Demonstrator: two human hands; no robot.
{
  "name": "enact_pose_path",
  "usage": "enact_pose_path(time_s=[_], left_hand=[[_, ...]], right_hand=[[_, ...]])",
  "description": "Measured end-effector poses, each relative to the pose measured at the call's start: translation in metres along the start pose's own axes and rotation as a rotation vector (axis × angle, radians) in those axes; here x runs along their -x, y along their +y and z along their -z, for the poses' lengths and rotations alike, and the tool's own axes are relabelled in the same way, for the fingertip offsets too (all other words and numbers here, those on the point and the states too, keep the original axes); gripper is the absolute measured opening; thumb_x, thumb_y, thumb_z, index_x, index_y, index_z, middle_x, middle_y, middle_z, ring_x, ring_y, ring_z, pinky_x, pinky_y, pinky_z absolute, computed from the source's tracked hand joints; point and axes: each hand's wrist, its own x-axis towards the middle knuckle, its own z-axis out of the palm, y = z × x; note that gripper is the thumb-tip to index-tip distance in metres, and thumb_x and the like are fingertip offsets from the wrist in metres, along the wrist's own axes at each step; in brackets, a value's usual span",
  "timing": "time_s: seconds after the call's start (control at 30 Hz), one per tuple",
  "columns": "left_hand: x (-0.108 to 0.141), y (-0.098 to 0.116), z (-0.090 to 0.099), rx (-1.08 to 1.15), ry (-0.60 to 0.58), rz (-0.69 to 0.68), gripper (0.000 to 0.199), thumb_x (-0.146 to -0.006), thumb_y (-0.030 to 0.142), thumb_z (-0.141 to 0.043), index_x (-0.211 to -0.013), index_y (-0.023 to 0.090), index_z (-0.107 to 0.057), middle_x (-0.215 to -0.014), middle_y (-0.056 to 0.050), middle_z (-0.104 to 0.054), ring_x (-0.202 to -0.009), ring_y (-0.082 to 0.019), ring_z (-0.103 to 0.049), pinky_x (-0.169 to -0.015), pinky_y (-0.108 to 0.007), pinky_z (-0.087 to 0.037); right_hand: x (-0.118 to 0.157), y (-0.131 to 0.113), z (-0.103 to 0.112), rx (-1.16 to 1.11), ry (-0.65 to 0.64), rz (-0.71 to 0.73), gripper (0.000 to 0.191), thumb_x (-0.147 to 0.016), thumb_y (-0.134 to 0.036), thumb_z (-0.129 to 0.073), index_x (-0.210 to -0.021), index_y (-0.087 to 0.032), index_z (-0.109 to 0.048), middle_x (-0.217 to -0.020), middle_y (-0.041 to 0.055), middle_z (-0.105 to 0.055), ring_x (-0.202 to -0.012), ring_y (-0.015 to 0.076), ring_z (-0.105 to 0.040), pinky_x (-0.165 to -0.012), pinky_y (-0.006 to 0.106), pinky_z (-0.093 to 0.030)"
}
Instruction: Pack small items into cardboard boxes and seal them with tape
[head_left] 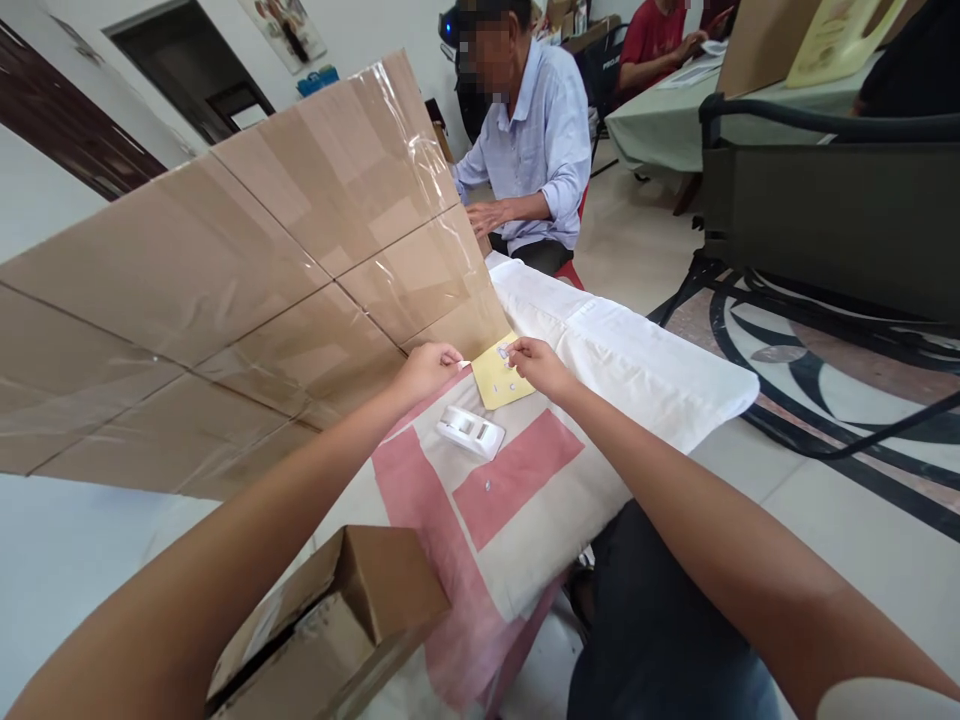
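Note:
My left hand (431,368) is closed in a pinch at the left edge of a yellow card (496,393), with a small white piece (464,364) at its fingertips. Over the card's right side, my right hand (541,366) is also pinched; what lies between its fingers is too small to make out. Several small pale bits are scattered on the card. A white tape dispenser (470,432) rests on the cloth just in front of it. Closer to me, one tiny pale scrap (488,486) lies on a red patch of the tablecloth (525,465).
A tall taped cardboard panel (262,260) stands along the left. An open cardboard box (397,585) sits at the near left. Beyond the panel, a person in a light blue shirt (551,130) is seated. A dark chair (832,210) stands to the right.

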Motion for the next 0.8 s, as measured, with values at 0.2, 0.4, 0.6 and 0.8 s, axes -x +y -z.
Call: enact_pose_path(time_s=[0.2,0.4,0.6,0.8], left_hand=[[-0.024,-0.002,-0.028,-0.081,0.020,-0.009,0.021,-0.070,0.013,-0.068,-0.090,0.018,-0.071,-0.095,-0.006,-0.076,-0.088,-0.019,-0.069,-0.078,-0.028,-0.052],[-0.041,-0.001,-0.045,-0.155,-0.009,0.009,0.017,-0.079,0.016,-0.068,-0.094,0.022,-0.074,-0.101,-0.004,-0.078,-0.095,-0.018,-0.071,-0.082,-0.026,-0.052],[-0.057,0.007,-0.057,-0.242,-0.115,0.031,0.012,-0.091,0.030,-0.067,-0.095,0.021,-0.074,-0.109,-0.005,-0.076,-0.106,-0.021,-0.069,-0.096,-0.036,-0.053],[-0.058,0.010,-0.070,-0.311,-0.201,0.038,0.030,-0.098,0.042,-0.062,-0.111,0.016,-0.068,-0.116,-0.009,-0.070,-0.104,-0.021,-0.067,-0.095,-0.044,-0.056]], right_hand=[[-0.009,0.013,0.021,0.196,0.108,-0.037,0.007,-0.085,-0.022,-0.056,-0.081,-0.019,-0.061,-0.079,0.0035,-0.067,-0.070,0.0155,-0.059,-0.061,0.026,-0.042],[-0.010,0.016,0.019,0.459,0.025,-0.077,0.019,-0.088,-0.027,-0.060,-0.071,-0.018,-0.063,-0.073,0.0021,-0.066,-0.066,0.0144,-0.056,-0.059,0.026,-0.036],[-0.008,0.015,0.015,0.694,-0.126,-0.086,0.016,-0.083,-0.023,-0.068,-0.068,-0.019,-0.065,-0.075,0.0028,-0.069,-0.070,0.0161,-0.060,-0.060,0.026,-0.036],[-0.003,0.006,0.009,0.868,-0.097,-0.142,0.006,-0.087,-0.018,-0.065,-0.087,-0.019,-0.071,-0.101,0.0092,-0.074,-0.089,0.0215,-0.068,-0.068,0.027,-0.044]])
